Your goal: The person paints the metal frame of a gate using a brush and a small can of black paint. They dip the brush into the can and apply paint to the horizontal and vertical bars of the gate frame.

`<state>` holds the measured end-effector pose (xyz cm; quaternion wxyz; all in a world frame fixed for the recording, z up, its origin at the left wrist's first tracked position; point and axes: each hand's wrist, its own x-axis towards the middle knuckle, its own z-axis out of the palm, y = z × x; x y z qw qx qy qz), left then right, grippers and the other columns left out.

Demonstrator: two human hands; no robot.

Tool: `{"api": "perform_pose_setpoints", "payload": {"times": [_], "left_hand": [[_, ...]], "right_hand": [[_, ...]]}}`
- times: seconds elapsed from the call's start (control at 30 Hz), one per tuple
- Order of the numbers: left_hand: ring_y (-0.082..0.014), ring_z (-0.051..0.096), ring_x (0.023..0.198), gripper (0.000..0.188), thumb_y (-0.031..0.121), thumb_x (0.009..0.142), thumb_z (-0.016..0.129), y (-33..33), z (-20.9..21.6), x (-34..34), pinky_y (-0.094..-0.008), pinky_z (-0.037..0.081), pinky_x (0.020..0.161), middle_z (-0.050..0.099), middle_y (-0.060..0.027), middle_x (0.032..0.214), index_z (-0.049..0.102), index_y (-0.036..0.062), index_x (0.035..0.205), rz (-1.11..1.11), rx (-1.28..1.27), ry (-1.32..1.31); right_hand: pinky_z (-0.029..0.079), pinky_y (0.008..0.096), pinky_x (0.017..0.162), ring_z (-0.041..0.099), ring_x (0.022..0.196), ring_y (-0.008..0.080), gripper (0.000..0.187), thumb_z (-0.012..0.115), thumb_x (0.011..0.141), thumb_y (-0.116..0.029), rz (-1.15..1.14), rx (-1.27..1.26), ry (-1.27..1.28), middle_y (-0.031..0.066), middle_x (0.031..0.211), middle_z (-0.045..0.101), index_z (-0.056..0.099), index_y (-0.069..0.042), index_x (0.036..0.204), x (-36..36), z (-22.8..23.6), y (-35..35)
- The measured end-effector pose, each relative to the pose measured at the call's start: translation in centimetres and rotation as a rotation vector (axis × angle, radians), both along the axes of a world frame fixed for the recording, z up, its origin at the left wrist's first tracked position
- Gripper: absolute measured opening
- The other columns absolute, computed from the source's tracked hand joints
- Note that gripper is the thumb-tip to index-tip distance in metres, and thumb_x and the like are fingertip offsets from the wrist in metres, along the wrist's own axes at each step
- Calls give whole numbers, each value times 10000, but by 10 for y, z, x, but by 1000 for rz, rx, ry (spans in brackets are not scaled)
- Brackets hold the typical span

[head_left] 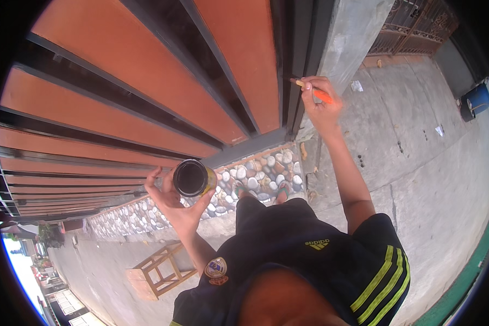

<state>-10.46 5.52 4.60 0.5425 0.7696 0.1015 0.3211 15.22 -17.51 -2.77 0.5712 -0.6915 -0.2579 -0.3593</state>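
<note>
In my right hand [321,103] is a small paintbrush [321,95] with an orange handle, pinched between thumb and fingers. Its dark bristle end points left, at the dark metal frame [296,70] at the gate's right end; whether it touches cannot be made out. My left hand [180,202] grips an open paint can [190,179] by its sides, with dark paint inside and a yellowish label. The can is held in front of the gate, whose orange panels [250,54] alternate with dark bars.
A grey concrete post [345,43] stands right of the frame. Below the gate runs a pebble-patterned strip [255,176], where my sandalled feet are. A wooden stool [160,270] lies on the concrete ground at lower left. A blue container [477,100] stands at far right.
</note>
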Motion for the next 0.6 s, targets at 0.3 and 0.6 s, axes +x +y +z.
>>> {"api": "perform_pose_setpoints", "payload": {"times": [0.3, 0.6], "left_hand": [[-224, 633, 1049, 1006, 69, 592, 899, -1, 0, -1, -321, 484, 923, 625, -161, 1107, 246, 94, 1357, -1, -9, -6], [-226, 640, 1042, 995, 72, 598, 894, 3, -1, 2, -319, 498, 904, 626, -170, 1102, 247, 92, 1353, -8, 8, -11]], "right_hand": [[544, 258, 641, 695, 766, 197, 90, 706, 840, -23, 44, 90, -213, 109, 920, 702, 627, -10, 881, 14, 16, 10], [548, 252, 643, 697, 785, 217, 95, 705, 835, -24, -9, -128, -62, 108, 940, 701, 619, -12, 871, 15, 10, 11]]}}
